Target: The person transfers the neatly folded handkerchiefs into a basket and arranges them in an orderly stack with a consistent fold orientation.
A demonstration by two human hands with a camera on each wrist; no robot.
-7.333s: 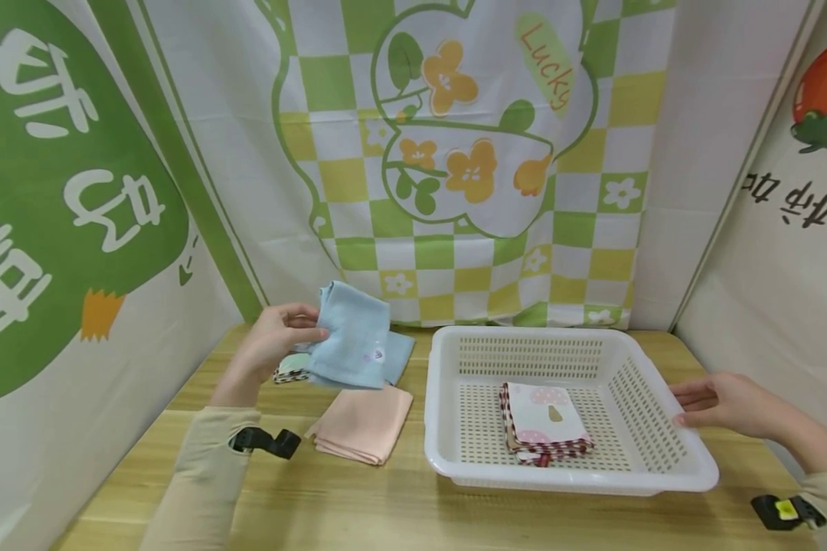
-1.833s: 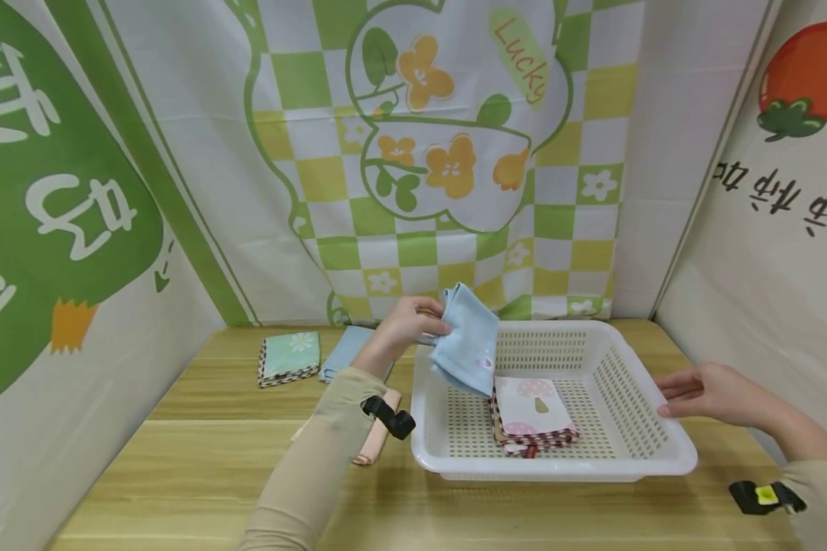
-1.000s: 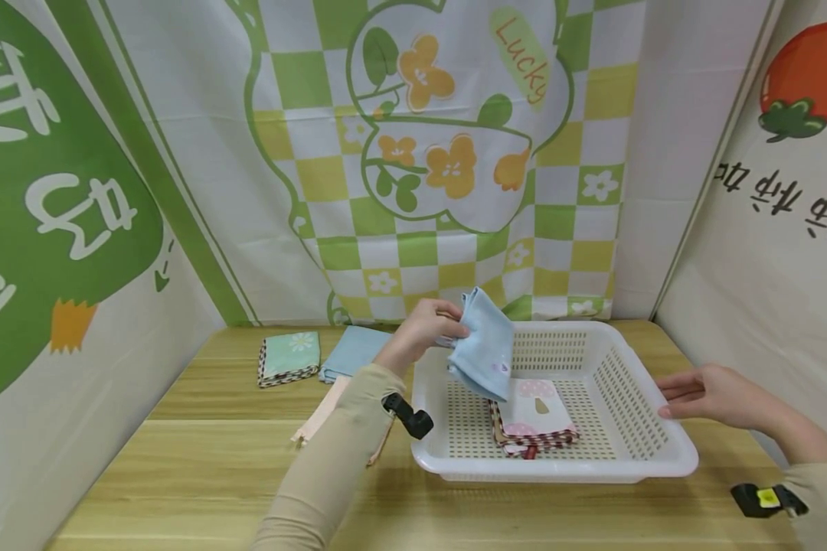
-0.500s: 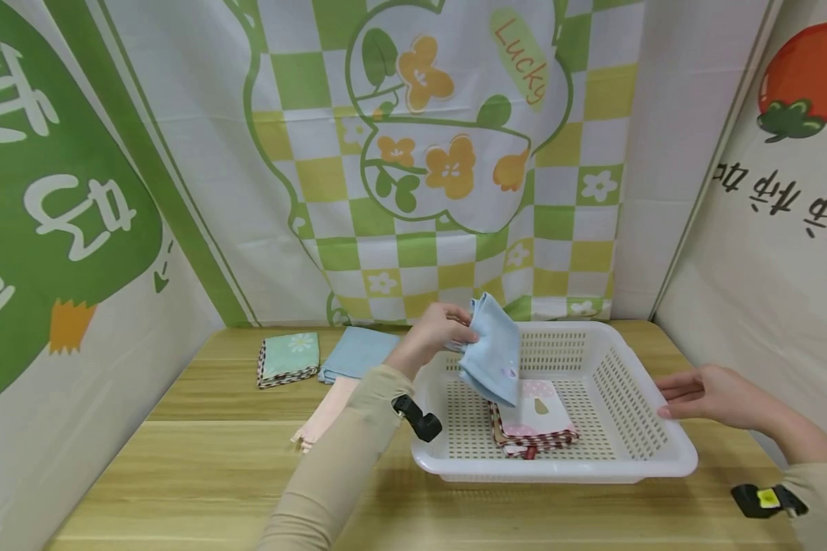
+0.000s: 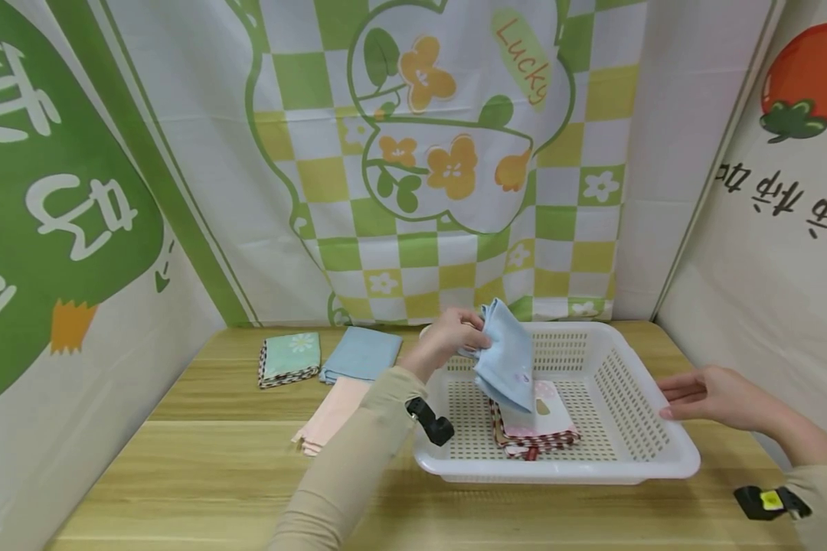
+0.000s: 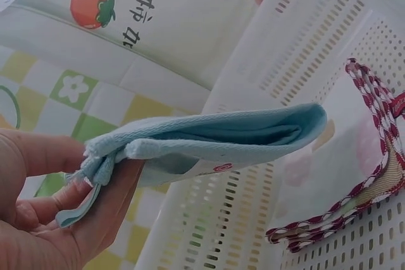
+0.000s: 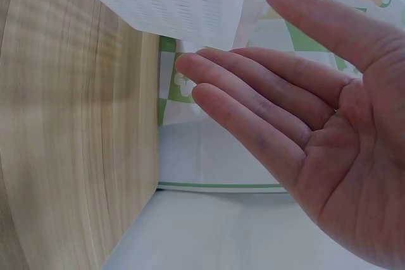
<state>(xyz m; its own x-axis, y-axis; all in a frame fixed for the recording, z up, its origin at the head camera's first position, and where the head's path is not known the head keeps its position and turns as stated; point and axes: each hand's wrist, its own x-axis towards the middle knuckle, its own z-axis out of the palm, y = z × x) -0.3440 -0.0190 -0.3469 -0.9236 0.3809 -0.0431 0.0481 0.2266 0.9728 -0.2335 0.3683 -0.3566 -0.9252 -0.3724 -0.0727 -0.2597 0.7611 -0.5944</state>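
My left hand (image 5: 453,337) pinches a folded light blue towel (image 5: 506,356) by one edge, thumb on one side and fingers on the other. The towel hangs tilted over the left part of a white plastic basket (image 5: 558,468). In the left wrist view, the layered folds of the light blue towel (image 6: 221,132) face the camera. Below it in the basket lies a folded white towel (image 5: 554,417) with pink prints and a dark red checked edge, partly covered in the head view. My right hand (image 7: 285,112) has straight fingers, its thumb touching the basket's right rim.
Left of the basket on the wooden table (image 5: 200,474) lie a folded mint-green towel (image 5: 291,358) with a checked edge, another folded blue towel (image 5: 361,353) and a folded pink towel (image 5: 338,409), partly behind the left sleeve. Printed cloth walls (image 5: 441,260) enclose the table.
My left hand has carried the blue towel from the table's left side rightward over the basket, drifting slightly right and down lately. The right hand stays at the basket's right rim.
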